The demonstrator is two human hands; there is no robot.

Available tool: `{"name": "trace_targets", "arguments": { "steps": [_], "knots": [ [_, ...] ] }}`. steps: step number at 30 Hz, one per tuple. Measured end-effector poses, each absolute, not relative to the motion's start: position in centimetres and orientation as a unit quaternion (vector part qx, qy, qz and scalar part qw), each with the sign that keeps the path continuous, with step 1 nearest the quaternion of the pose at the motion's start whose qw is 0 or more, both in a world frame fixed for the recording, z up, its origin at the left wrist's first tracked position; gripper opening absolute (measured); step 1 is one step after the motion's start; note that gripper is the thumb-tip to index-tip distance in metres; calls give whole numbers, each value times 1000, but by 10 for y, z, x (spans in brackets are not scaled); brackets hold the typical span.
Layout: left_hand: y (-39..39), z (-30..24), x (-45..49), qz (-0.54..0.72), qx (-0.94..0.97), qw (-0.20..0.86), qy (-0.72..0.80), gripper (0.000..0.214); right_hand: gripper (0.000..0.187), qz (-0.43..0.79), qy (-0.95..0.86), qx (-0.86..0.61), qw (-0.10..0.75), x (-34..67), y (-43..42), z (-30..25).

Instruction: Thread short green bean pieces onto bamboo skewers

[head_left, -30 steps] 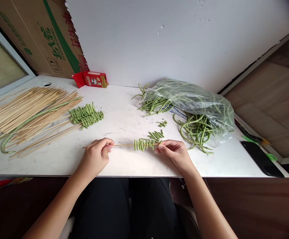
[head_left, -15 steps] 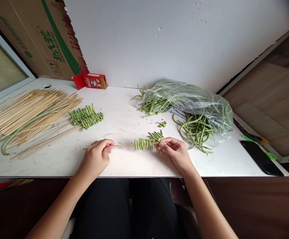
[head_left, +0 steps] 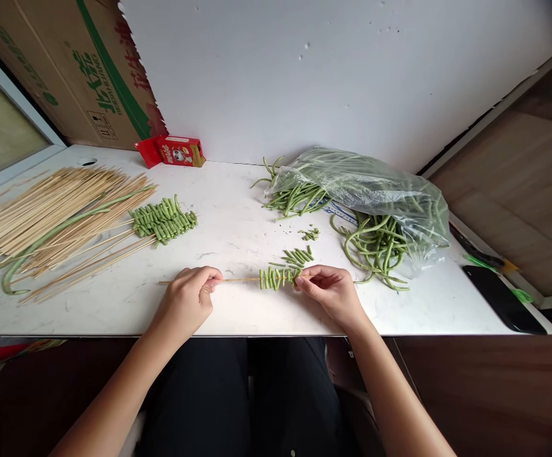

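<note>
My left hand (head_left: 188,298) is closed around a thin bamboo skewer (head_left: 238,280), whose blunt end sticks out to the left of the fist. Several short green bean pieces (head_left: 272,278) sit crosswise on it in a row. At the row's right end, my right hand (head_left: 330,292) pinches a bean piece between thumb and fingertips, which partly hide it. Loose cut bean pieces (head_left: 297,256) lie on the table just beyond the row. Farther back is a small heap of bean ends (head_left: 311,234).
Filled bean skewers (head_left: 164,220) lie at left beside a pile of bare skewers (head_left: 66,209) with a long bean across it. A plastic bag of long beans (head_left: 366,184) and loose long beans (head_left: 381,247) are at right. A black phone (head_left: 502,298) and red box (head_left: 181,151) rest farther off.
My right hand has shifted slightly left along the skewer, against the right end of the bean row. My left hand keeps its grip, almost unmoved. The view has tilted slightly.
</note>
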State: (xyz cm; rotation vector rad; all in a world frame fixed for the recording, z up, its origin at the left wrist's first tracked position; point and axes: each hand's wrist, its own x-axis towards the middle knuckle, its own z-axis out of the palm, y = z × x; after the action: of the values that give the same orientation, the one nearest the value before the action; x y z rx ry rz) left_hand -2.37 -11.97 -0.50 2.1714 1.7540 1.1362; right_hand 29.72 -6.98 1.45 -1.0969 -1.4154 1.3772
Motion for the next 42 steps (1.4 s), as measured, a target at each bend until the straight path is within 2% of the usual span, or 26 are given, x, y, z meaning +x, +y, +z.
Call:
{"name": "trace_targets", "arguments": {
  "steps": [9,13,15,20,22,28,34,39,42],
  "knots": [
    [-118,-6,-26,388,700,74,595,24,28,538,-572,-442,434,296,-69,16],
    [-118,-5,-26,402,674,66,617,22,41,496,-552,-476,472,296,-67,16],
    [-118,-4,-26,409,659,58,628,21,44,442,-575,-507,465,295,-68,16],
    [-118,-3,-25,415,645,43,641,19,23,205,-776,-486,346,289,-72,18],
    [-117,-3,-25,416,644,46,640,19,22,129,-816,-465,318,285,-73,18],
    [-116,-5,-26,421,643,58,637,19,18,32,-833,-484,265,271,-68,15],
    [-117,-4,-26,417,647,60,635,19,17,48,-833,-487,258,260,-67,18],
    [-116,-6,-27,414,647,55,637,20,15,161,-763,-487,394,270,-60,20],
    [-116,-8,-28,414,647,55,638,19,21,220,-693,-519,450,281,-57,19]
  ]
}}
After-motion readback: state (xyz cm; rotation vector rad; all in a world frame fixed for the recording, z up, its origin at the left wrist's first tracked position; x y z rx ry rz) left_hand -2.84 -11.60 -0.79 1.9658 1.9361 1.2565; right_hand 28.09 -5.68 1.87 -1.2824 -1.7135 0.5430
